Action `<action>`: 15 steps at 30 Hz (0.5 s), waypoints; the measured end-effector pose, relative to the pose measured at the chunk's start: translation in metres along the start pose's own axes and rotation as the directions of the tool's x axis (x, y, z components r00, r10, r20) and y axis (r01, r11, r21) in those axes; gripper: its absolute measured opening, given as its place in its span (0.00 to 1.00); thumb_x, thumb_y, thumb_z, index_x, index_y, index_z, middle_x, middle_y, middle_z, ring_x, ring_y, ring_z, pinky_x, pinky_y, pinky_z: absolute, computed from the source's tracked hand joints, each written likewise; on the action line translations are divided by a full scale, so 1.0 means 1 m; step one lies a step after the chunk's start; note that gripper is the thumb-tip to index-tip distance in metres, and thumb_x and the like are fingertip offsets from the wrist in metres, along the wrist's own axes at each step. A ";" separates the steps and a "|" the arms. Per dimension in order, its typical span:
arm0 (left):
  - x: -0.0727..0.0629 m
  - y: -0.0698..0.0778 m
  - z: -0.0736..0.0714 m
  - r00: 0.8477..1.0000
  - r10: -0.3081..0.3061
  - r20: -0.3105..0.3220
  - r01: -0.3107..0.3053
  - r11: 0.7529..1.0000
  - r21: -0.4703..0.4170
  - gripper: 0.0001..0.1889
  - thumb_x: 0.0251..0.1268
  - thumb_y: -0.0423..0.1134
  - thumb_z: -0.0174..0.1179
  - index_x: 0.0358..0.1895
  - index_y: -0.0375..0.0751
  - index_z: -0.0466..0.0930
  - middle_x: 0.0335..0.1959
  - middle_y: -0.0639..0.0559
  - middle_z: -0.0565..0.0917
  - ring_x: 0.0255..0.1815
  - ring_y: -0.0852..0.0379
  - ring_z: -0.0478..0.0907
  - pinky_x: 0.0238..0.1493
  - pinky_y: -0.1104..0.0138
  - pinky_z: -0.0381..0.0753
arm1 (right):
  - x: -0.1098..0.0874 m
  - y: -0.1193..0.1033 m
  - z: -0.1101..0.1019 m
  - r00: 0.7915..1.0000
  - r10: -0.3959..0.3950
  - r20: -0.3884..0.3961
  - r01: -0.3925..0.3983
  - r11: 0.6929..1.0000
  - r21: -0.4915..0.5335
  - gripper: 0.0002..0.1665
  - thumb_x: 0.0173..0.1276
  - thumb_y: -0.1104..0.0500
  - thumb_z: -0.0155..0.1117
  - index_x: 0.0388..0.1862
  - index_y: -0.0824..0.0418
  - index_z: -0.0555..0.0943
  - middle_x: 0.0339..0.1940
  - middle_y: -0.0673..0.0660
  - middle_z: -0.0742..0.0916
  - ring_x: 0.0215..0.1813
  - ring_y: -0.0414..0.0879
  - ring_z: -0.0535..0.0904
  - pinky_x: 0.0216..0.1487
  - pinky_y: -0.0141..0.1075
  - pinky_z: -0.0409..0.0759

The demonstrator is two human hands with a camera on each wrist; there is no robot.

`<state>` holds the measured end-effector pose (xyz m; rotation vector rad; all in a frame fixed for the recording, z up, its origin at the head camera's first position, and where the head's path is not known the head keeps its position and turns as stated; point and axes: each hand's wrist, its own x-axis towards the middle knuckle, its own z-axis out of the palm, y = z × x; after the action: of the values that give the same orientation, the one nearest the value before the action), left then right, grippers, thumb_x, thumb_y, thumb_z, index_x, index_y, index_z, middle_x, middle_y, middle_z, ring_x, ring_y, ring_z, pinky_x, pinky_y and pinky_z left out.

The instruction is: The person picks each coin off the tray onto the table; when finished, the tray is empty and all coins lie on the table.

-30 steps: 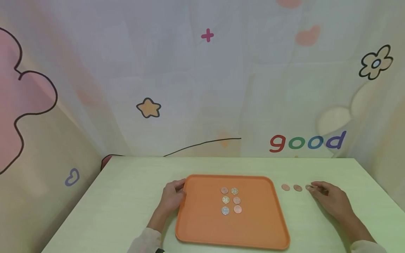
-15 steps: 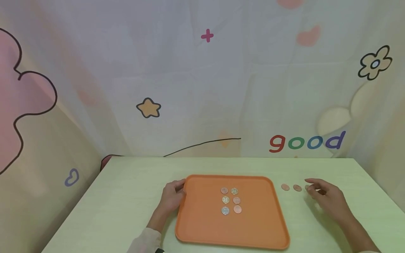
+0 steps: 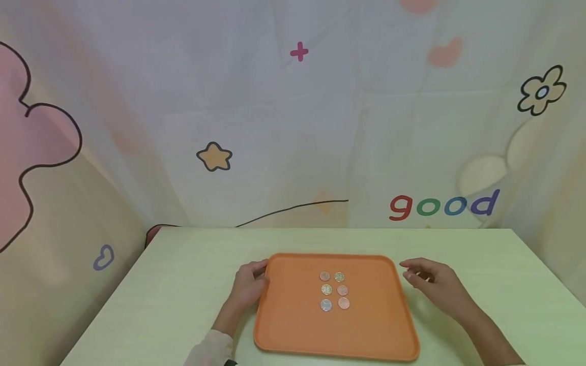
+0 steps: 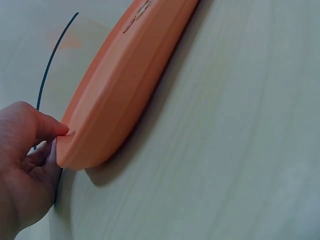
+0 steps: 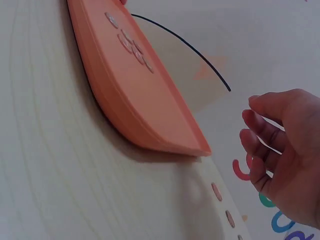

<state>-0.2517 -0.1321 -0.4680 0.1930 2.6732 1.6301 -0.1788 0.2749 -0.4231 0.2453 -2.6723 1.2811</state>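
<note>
An orange tray [image 3: 293, 330] lies on the table, bearing several coins [image 3: 326, 289] in two columns, some silvery or gold, some coppery. At its left side, my left hand [image 3: 250, 284] pinches the rim; the left wrist view shows thumb and fingers on the edge of the tray [image 4: 110, 100]. My right hand [image 3: 437, 284] hovers just off the tray's right side, fingers loosely bent, nothing between them. Below it in the right wrist view, a coppery coin [image 5: 216, 191] and two more lie in a row on the table. The hand hides that row in the head view.
The pale table [image 3: 183, 295] extends to both sides of the tray. Behind it hangs a printed curtain [image 3: 274, 127] with a star, flowers and the word "good" above the table's far edge.
My right hand has moved left from the far-right table coin to above the left end of the row, its fingertips parting from the coin. My left hand stays on the tray.
</note>
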 end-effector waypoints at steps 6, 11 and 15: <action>-0.001 0.002 -0.001 1.000 0.011 0.006 -0.010 1.000 -0.014 0.26 0.61 0.22 0.52 0.66 0.24 0.74 0.59 0.30 0.81 0.64 0.36 0.80 0.62 0.53 0.84 | 0.005 -0.021 0.021 0.989 -0.028 0.147 0.017 0.997 0.075 0.17 0.73 0.60 0.63 0.55 0.68 0.84 0.39 0.59 0.89 0.33 0.37 0.77 0.32 0.28 0.78; -0.001 0.001 -0.001 1.000 0.016 0.011 -0.016 0.999 -0.029 0.27 0.61 0.22 0.52 0.66 0.24 0.75 0.59 0.29 0.81 0.64 0.36 0.80 0.62 0.53 0.85 | 0.009 -0.031 0.041 0.976 -0.075 0.205 0.055 0.993 0.105 0.15 0.72 0.60 0.64 0.53 0.66 0.85 0.41 0.57 0.89 0.36 0.32 0.75 0.37 0.27 0.78; -0.001 0.001 -0.001 1.000 0.011 0.011 -0.010 1.000 -0.028 0.27 0.61 0.22 0.51 0.66 0.24 0.74 0.60 0.30 0.81 0.65 0.36 0.80 0.62 0.53 0.84 | 0.012 -0.033 0.059 0.969 -0.127 0.210 0.101 0.986 0.130 0.14 0.72 0.60 0.64 0.52 0.66 0.85 0.42 0.58 0.89 0.37 0.32 0.75 0.37 0.28 0.78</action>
<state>-0.2504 -0.1330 -0.4667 0.2157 2.6440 1.6636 -0.1879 0.2079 -0.4321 0.5797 -2.7121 1.4550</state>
